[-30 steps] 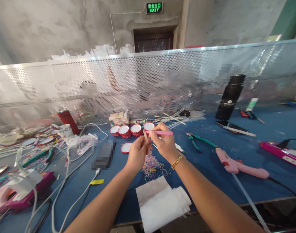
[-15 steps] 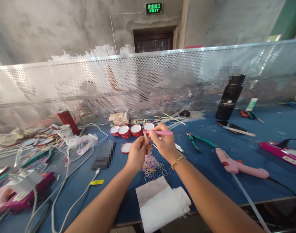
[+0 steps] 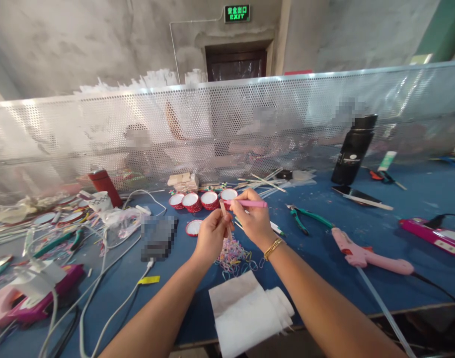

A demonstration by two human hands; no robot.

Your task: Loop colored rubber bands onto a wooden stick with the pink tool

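Observation:
My left hand (image 3: pixel 208 233) is closed on a thin, flat, light-coloured stick (image 3: pixel 223 207), which is held upright and leans a little. My right hand (image 3: pixel 254 221), with a gold bracelet at its wrist, grips a pink marker (image 3: pixel 253 203) lying nearly level. Its tip meets the upper part of the stick; the exact contact is too small to make out. Below both hands lies a heap of thin, multicoloured loops (image 3: pixel 233 257). Just beyond them several small red drum-like pieces (image 3: pixel 209 200) with white tops stand in a row, and another (image 3: pixel 192 227) sits nearer my left hand.
A folded white cloth (image 3: pixel 250 318) lies at the front edge. To the right are green-handled pliers (image 3: pixel 313 216), a pink glue gun (image 3: pixel 369 256), a black bottle (image 3: pixel 352 154) and a power strip (image 3: pixel 436 236). Cables, a phone (image 3: pixel 158 238) and clutter fill the left.

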